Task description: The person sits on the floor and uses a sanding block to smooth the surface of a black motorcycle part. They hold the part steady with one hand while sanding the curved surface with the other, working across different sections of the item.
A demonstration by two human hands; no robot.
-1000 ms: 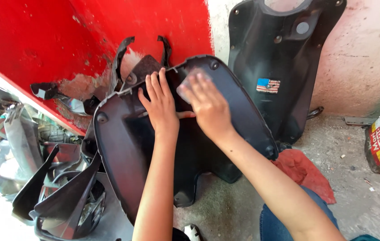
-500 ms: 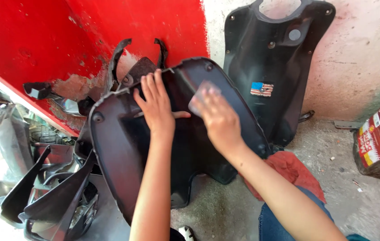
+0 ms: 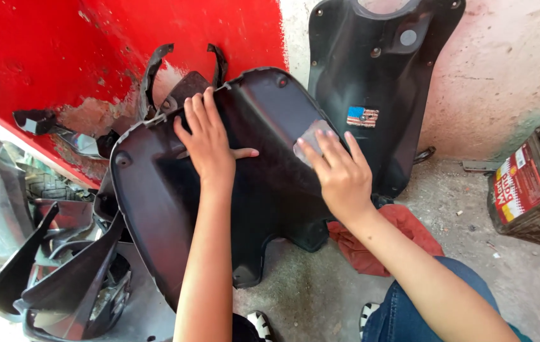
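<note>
Since the earlier frame the right hand [image 3: 341, 174] has slid from the centre of the black scooter body panel [image 3: 156, 209] toward its upper right edge, carrying a small grey sanding pad [image 3: 311, 139] with it; the left hand [image 3: 208, 142] has kept its place. The left hand lies flat on the panel's upper middle, fingers spread wide and thumb out to the side, holding nothing. The right hand presses the grey pad against the panel under its extended fingertips. The panel leans against the red wall [image 3: 92, 44], its lower edge on the concrete floor [image 3: 308, 297]. A second black panel [image 3: 384, 76] stands upright just behind it against the pale wall section. A red rag [image 3: 403, 221] lies on the floor beneath the right forearm. A rusty can [image 3: 530, 190] sits at far right, well apart. Loose black fairing pieces [image 3: 61, 278] are piled at lower left.
</note>
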